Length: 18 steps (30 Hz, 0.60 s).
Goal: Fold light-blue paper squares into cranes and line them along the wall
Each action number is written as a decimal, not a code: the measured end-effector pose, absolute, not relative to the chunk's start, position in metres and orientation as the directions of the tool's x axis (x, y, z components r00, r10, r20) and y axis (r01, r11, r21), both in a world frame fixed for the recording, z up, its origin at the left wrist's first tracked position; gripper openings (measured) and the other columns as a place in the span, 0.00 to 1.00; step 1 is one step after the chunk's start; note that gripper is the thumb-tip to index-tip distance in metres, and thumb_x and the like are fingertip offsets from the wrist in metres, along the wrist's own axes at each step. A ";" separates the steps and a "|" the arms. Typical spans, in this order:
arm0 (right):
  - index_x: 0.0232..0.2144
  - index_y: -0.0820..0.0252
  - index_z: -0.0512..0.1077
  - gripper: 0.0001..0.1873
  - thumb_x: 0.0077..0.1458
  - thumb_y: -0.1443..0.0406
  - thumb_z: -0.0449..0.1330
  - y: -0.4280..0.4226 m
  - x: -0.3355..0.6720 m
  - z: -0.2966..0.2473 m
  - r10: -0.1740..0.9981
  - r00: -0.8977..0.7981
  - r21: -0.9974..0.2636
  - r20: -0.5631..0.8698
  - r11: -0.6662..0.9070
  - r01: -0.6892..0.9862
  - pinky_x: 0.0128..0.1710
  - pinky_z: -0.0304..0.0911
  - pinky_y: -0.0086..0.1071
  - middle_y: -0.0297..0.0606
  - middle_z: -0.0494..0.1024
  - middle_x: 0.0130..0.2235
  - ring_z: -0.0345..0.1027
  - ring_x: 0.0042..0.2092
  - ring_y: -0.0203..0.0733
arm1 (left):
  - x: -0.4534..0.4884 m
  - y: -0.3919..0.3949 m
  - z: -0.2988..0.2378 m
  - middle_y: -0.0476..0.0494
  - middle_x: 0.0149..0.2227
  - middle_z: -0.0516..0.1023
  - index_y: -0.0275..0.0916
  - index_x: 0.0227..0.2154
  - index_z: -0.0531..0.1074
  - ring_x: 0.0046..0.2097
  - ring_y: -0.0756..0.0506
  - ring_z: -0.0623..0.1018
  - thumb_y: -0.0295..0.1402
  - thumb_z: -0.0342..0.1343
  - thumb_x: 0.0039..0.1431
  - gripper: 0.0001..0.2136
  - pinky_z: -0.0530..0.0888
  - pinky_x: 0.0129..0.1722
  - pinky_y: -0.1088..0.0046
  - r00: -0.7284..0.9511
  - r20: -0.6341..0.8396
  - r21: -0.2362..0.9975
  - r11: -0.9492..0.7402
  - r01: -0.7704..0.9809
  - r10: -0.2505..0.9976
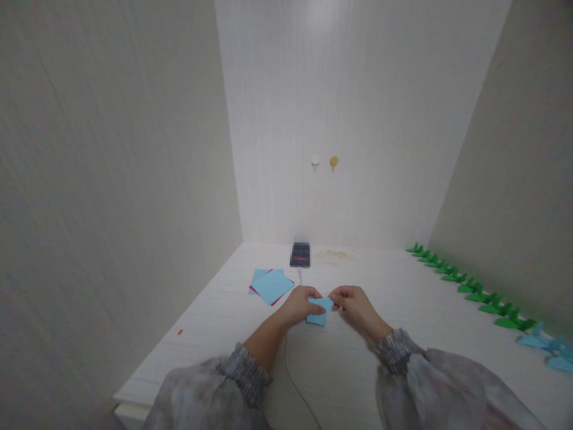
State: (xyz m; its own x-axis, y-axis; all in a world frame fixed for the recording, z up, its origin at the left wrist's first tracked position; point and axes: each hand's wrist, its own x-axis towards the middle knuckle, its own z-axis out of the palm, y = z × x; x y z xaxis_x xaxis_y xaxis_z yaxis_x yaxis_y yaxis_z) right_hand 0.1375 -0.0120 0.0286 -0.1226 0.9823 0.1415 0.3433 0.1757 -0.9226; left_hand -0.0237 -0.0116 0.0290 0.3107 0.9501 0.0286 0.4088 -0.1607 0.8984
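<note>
Between my hands is a small folded piece of light blue origami paper (317, 319), held low over the white table. My left hand (301, 306) grips its left side, with the thumb lying across the front of the paper. At the paper's upper right corner, the thumb and fingertips of my right hand (351, 300) pinch the tip. Part of the folded paper is covered by my left thumb and fingers. Up and left of my hands lies a loose stack of square paper sheets (272, 286), light blue with red edges showing.
Along the right wall runs a row of folded green paper figures (474, 292), with light blue ones (537, 340) nearest me. A phone (300, 255) stands at the back wall, its white cable (290, 373) running toward me. An orange scrap (179, 332) lies left. Two hooks (333, 161) hang on the wall.
</note>
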 end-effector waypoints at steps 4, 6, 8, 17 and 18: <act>0.18 0.66 0.70 0.10 0.40 0.64 0.53 -0.011 0.138 0.025 0.982 -0.115 -0.901 0.148 0.181 0.394 0.20 0.51 0.25 0.35 0.71 0.16 0.59 0.19 0.32 | -0.023 -0.011 0.030 0.50 0.22 0.68 0.33 0.27 0.70 0.23 0.53 0.65 0.30 0.59 0.32 0.14 0.60 0.21 0.80 0.315 0.009 0.895 -0.149 0.421 0.949; 0.18 0.66 0.70 0.11 0.41 0.63 0.53 -0.011 0.138 0.024 0.984 -0.112 -0.890 0.135 0.171 0.422 0.19 0.50 0.25 0.35 0.71 0.16 0.58 0.18 0.31 | -0.024 -0.011 0.031 0.50 0.22 0.68 0.33 0.27 0.70 0.23 0.53 0.66 0.29 0.59 0.32 0.13 0.60 0.21 0.80 0.325 0.005 0.890 -0.153 0.429 0.946; 0.17 0.66 0.69 0.11 0.41 0.62 0.53 -0.011 0.138 0.026 0.985 -0.114 -0.887 0.129 0.166 0.431 0.19 0.50 0.25 0.35 0.71 0.16 0.58 0.18 0.31 | -0.025 -0.012 0.032 0.50 0.22 0.68 0.32 0.26 0.70 0.23 0.53 0.66 0.29 0.59 0.32 0.13 0.60 0.21 0.80 0.332 0.005 0.884 -0.159 0.439 0.943; 0.14 0.65 0.67 0.11 0.38 0.61 0.57 -0.013 0.137 0.028 0.991 -0.119 -0.950 0.063 0.096 0.297 0.17 0.46 0.25 0.33 0.68 0.14 0.54 0.16 0.29 | -0.030 -0.011 0.026 0.51 0.26 0.68 0.37 0.33 0.66 0.24 0.54 0.66 0.27 0.61 0.30 0.21 0.60 0.22 0.80 0.357 0.058 0.952 -0.160 0.263 0.932; 0.14 0.65 0.67 0.11 0.38 0.61 0.57 -0.012 0.139 0.026 0.990 -0.127 -0.957 0.061 0.093 0.273 0.17 0.46 0.25 0.33 0.68 0.14 0.54 0.17 0.29 | -0.030 -0.011 0.026 0.51 0.25 0.68 0.37 0.34 0.66 0.23 0.54 0.65 0.27 0.61 0.30 0.21 0.60 0.22 0.80 0.366 0.057 0.958 -0.154 0.244 0.929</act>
